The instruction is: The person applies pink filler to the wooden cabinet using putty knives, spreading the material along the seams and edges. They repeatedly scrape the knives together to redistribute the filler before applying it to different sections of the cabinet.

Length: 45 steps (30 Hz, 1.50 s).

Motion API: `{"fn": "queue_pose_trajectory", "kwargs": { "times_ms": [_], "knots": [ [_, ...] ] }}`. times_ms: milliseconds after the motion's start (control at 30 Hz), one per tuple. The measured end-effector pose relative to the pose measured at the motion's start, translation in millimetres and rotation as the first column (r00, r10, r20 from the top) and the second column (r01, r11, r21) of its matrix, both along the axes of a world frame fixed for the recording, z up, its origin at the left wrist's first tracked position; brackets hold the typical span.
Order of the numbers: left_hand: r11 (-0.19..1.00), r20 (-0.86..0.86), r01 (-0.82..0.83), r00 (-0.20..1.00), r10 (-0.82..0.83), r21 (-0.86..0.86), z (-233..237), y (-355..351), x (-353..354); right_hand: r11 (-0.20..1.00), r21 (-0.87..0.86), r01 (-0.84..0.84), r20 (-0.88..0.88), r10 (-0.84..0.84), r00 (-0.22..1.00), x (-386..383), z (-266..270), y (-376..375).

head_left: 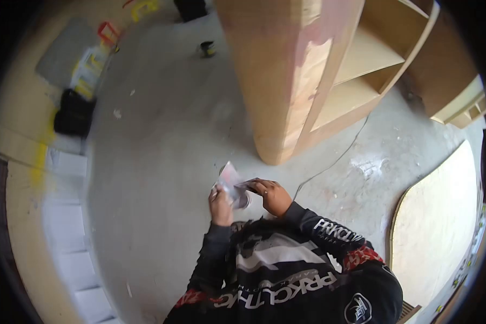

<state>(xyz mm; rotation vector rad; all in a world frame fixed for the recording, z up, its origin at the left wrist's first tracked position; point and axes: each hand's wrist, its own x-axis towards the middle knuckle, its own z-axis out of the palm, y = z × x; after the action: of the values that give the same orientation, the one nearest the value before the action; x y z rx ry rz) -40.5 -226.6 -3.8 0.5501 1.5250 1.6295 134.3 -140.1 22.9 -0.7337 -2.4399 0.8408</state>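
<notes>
My left hand [220, 206] is closed on a thin, pale flat plate [229, 175] with a pinkish smear on it. The fingers of my right hand [275, 196] are closed on a thin greyish scraper-like blade [247, 185], its far edge at the plate or just over it; blur hides whether they touch. Partly hidden below them is a pale round rim [244, 201], perhaps of a can. Both hands are in front of my body, above the grey floor.
A tall wooden cabinet [275, 108] with a rounded corner and open shelves stands ahead. A cable [335, 163] runs along the floor [162, 216]. To the right lies a curved wooden panel [437, 216]; at left are a black bag [74, 113] and white sheets [67, 227]. A small dark can [207, 49] stands farther off.
</notes>
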Motion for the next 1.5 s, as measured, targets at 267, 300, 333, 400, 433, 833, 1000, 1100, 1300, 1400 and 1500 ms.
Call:
{"fn": "queue_pose_trajectory", "kwargs": {
  "times_ms": [267, 300, 333, 400, 433, 833, 1000, 1100, 1300, 1400, 1500],
  "knots": [
    [0.996, 0.244, 0.087, 0.967, -0.077, -0.028, 14, -8, -10, 0.948, 0.298, -0.108, 0.127, 0.072, 0.989, 20, -7, -21],
    [0.988, 0.215, 0.15, 0.966, -0.14, -0.029, 8, -12, -8, 0.974, 0.224, 0.011, 0.077, -0.029, 0.997, 19, -32, -7],
    [0.989, 0.25, 0.148, 0.957, -0.148, 0.019, 10, -17, -2, 0.998, 0.007, 0.06, 0.228, -0.06, 0.972, 29, -36, 10],
    [0.99, 0.213, 0.113, 0.969, -0.128, 0.08, 24, -14, 6, 0.979, -0.033, 0.201, 0.209, -0.189, 0.959, 41, -39, 37],
    [0.994, 0.155, 0.071, 0.984, -0.083, 0.082, 27, -8, 9, 0.955, 0.111, 0.275, 0.035, -0.281, 0.959, 42, -43, 28],
    [0.963, -0.027, 0.265, 0.963, -0.267, -0.053, 11, 4, -17, 0.95, 0.017, 0.311, -0.021, -0.31, 0.95, 60, -15, -7],
    [0.921, 0.054, 0.378, 0.925, -0.375, -0.089, -19, 17, -21, 0.965, 0.256, 0.064, -0.009, -0.064, 0.998, 52, -35, -39],
    [0.872, 0.284, 0.481, 0.852, -0.44, -0.093, 62, -1, 10, 0.887, -0.18, 0.426, 0.254, -0.376, 0.891, 66, -40, -11],
    [0.934, 0.104, 0.35, 0.934, -0.342, -0.067, 2, -10, -37, 0.953, 0.301, 0.038, -0.075, -0.016, 0.997, 42, 18, -85],
    [0.844, 0.287, 0.533, 0.82, -0.496, -0.064, 32, -48, -52, 0.972, 0.199, 0.124, 0.202, -0.165, 0.966, 23, -11, -85],
    [0.872, 0.393, 0.478, 0.786, -0.477, 0.101, 58, -100, -65, 0.876, -0.266, 0.402, 0.377, -0.289, 0.88, 17, -73, -49]
  ]
}}
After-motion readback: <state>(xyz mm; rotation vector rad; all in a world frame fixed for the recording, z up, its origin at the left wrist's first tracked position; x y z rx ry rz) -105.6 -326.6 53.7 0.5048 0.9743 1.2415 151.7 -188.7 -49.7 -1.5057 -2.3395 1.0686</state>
